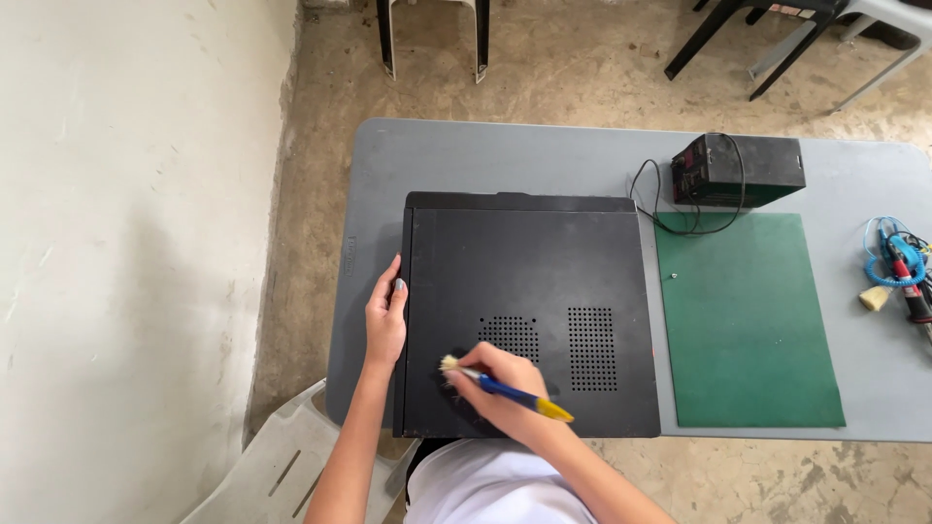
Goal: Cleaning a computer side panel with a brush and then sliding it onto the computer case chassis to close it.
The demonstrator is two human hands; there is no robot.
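Note:
A black computer case (pixel 524 262) lies flat on a grey table (pixel 505 155), its side panel with two vent grids facing up. My left hand (pixel 385 315) rests against the case's left edge, fingers closed on it. My right hand (pixel 500 388) holds a small brush (pixel 505 388) with a blue and yellow handle. Its pale bristles touch the panel near the front left corner, just left of the vent grids.
A green cutting mat (pixel 748 320) lies right of the case. Behind it stands a small black box (pixel 738 168) with a cable. A soldering iron with a blue coiled cord (pixel 898 267) lies at the far right. Chair legs (pixel 432 39) stand beyond the table.

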